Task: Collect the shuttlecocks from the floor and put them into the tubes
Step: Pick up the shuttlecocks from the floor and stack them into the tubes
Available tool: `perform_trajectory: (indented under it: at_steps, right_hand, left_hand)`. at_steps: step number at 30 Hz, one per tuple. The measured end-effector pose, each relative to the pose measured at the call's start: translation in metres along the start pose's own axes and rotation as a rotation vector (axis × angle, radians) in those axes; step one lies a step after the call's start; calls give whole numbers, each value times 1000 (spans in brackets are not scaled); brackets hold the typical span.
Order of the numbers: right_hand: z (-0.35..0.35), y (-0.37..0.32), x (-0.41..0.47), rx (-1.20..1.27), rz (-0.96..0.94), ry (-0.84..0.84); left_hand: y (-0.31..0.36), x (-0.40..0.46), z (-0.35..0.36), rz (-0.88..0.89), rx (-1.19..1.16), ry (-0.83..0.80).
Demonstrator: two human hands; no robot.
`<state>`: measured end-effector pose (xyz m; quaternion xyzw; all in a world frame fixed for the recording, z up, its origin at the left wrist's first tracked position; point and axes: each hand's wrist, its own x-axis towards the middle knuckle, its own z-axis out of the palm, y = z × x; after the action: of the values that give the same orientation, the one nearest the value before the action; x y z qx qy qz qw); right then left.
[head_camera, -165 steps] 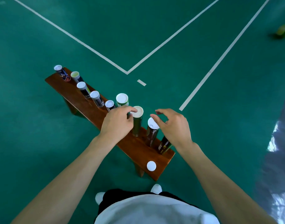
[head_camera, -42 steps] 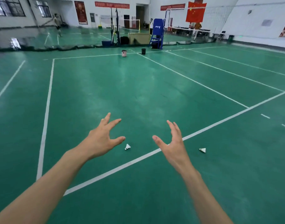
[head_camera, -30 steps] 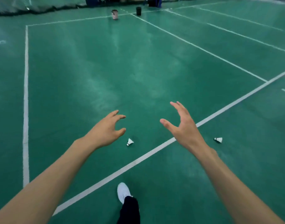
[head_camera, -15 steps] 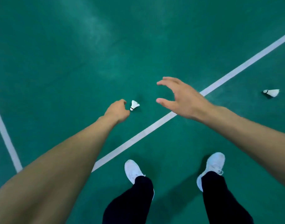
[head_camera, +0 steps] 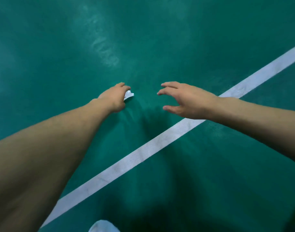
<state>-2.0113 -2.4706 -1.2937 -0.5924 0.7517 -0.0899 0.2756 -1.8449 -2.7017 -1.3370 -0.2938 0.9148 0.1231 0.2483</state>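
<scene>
Left hand (head_camera: 115, 97) at frame centre, fingers curled over a white shuttlecock (head_camera: 129, 95) low at the floor (head_camera: 59, 47); only the feather edge shows, so the grip is probably closed on it but not certain. Right hand (head_camera: 185, 101) hovers apart, fingers spread, holding nothing.

Shuttlecock likely very light, its feathers brittle and easily crushed; better pinched at the cork, which is hidden here.

Green court surface, matte, with a white line (head_camera: 143, 153) running diagonally lower left to upper right. Shoe toe (head_camera: 104, 227) at bottom edge.

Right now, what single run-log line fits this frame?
stage: pickup | left hand: fingers closing on shuttlecock at green floor | right hand: open, empty, hovering | white line: nearer than shuttlecock
</scene>
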Motion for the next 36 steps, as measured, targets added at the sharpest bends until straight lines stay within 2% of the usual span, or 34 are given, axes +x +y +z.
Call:
perform_trajectory:
  at_steps: [6,9,12,16,20,22,29,33,36]
  right_hand:
    - [7,39,-37,-117,37,-105]
    - [-5,55,-57,-88,76,-89]
    - [-17,84,-75,-109,108,-63]
    - [-30,149,-113,-134,215,4]
    - [-42,240,-185,-105,407,89]
    - [-48,279,-219,-84,498,123]
    - [-90,447,-355,87,933,421]
    - [-117,540,-391,418,1138,736]
    - [-128,592,-400,634,1231,885]
  left_hand:
    - [24,0,5,-40,218,136]
    - [64,-1,-16,63,158,149]
    - [129,10,-41,188,20,248]
    - [242,45,-58,408,-31,364]
    - [374,63,-58,597,-115,364]
    - [425,63,-56,612,-178,319]
    - [601,82,-31,725,-413,250]
    - [665,95,-19,719,-544,218]
    - [690,98,-6,752,-477,234]
